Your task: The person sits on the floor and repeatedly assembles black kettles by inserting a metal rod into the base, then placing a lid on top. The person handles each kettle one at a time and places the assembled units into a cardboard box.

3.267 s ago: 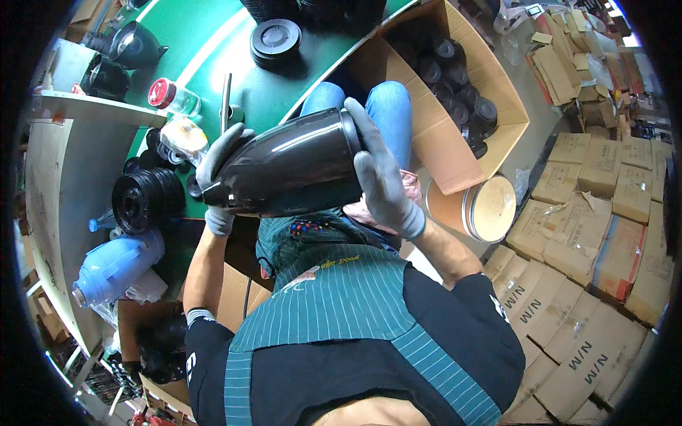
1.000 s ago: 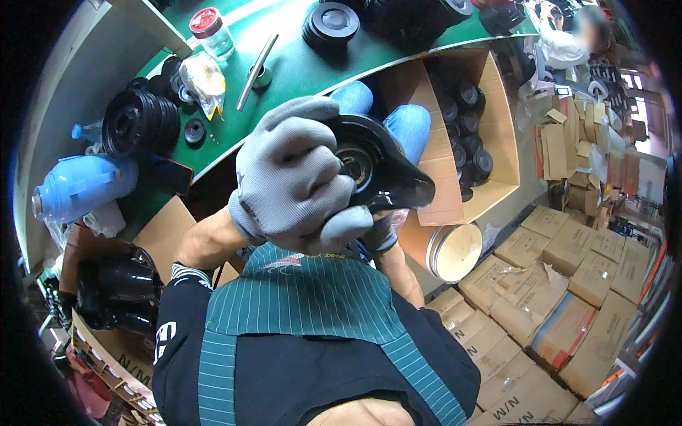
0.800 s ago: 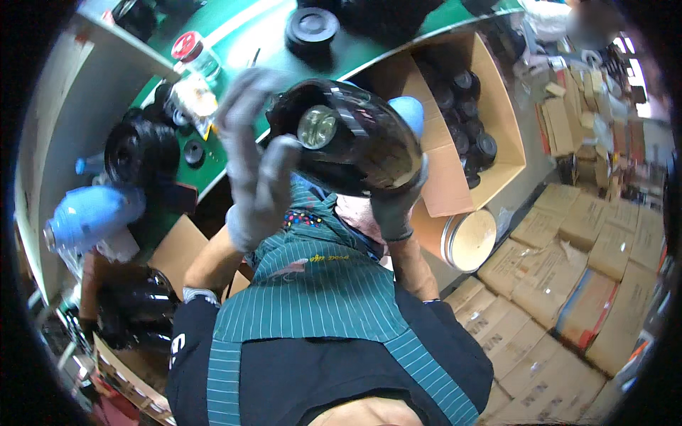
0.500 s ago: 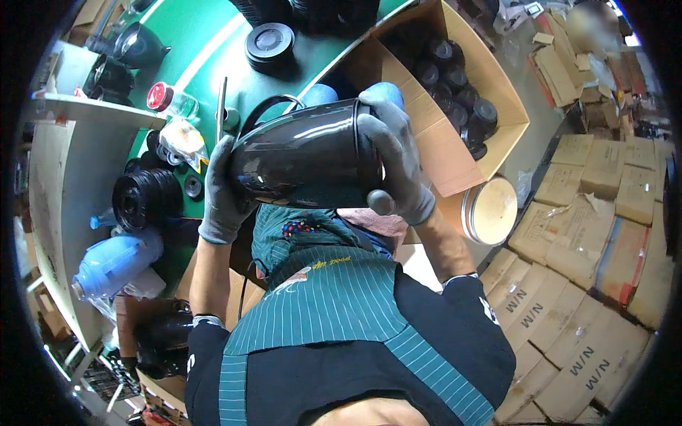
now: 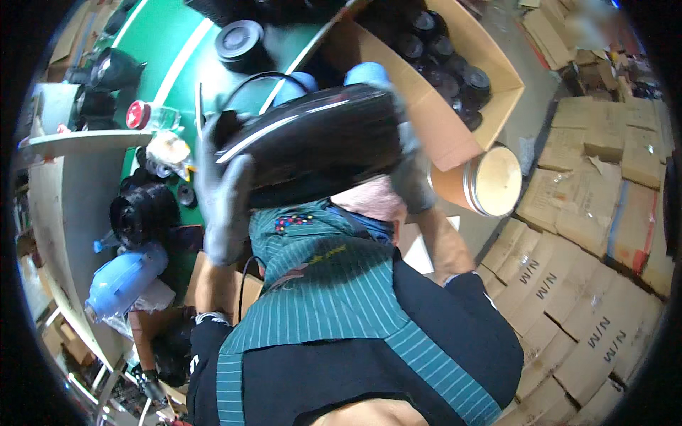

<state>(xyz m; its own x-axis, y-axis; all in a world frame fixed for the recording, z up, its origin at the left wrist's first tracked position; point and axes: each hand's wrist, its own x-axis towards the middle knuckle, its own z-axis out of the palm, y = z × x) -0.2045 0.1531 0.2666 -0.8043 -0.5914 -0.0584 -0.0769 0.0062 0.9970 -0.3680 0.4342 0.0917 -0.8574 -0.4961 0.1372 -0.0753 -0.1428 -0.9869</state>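
Held in front of my chest is a large glossy black jug-shaped housing (image 5: 320, 142), lying on its side and slightly blurred. My left hand (image 5: 226, 195), in a grey glove, is closed round its left end with the thumb on the near side. Grey-gloved too, my right hand (image 5: 414, 170) grips the right end; its fingers are partly hidden behind the housing. A thin black curved loop (image 5: 241, 86) shows just beyond the housing. I cannot tell whether it is attached.
A green worktable (image 5: 170, 64) bears stacked black round parts (image 5: 239, 41) and a red-lidded jar (image 5: 153, 116). An open carton (image 5: 497, 92) of black parts stands at right, near a round drum (image 5: 496, 181) and stacked cartons (image 5: 561, 291). A shelf (image 5: 92, 142) borders the left.
The housing has tilted, its right end rising and its left end dropping. My left hand has shifted its thumb onto the near side. The whole view has moved a little.
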